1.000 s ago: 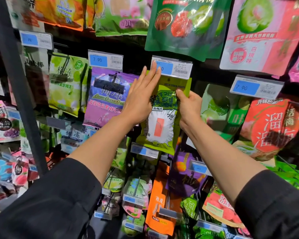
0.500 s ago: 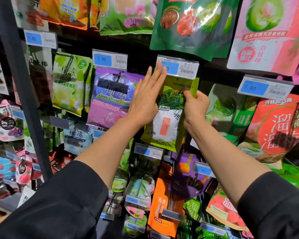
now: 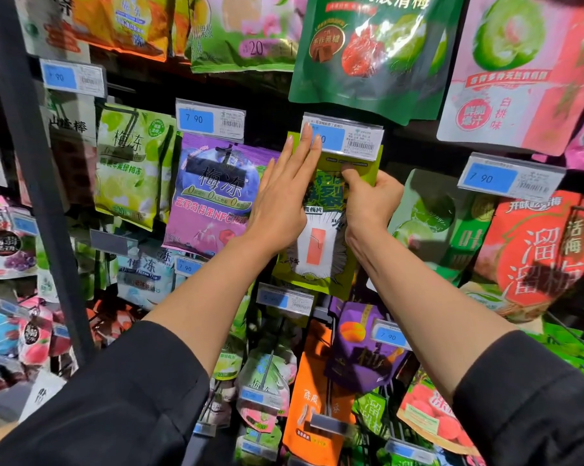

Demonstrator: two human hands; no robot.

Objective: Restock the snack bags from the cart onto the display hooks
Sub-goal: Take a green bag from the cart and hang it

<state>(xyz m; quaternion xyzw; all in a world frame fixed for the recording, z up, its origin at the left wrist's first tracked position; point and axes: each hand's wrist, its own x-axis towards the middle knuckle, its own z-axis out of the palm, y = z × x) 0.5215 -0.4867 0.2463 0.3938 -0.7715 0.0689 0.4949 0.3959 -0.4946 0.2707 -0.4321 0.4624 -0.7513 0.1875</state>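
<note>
Raised since earlier: green bag [image 3: 321,264], top now nearer the price tag [image 3: 346,137]. Left hand [image 3: 284,200] flat, fingers straight, fingertips on tag. Right hand [image 3: 371,200] pinches bag's top.

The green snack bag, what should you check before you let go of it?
1. Right hand pinches the green snack bag near its top: ok.
2. Left hand lies flat, fingers straight, on the bag's left side and touching the price tag: ok.
3. Bag's hang hole is on the hook: cannot tell, the price tag hides it.
4. Bag hangs straight: not ok, it tilts a little.
5. Purple bag beside it is not pushed out of place: ok.
</note>
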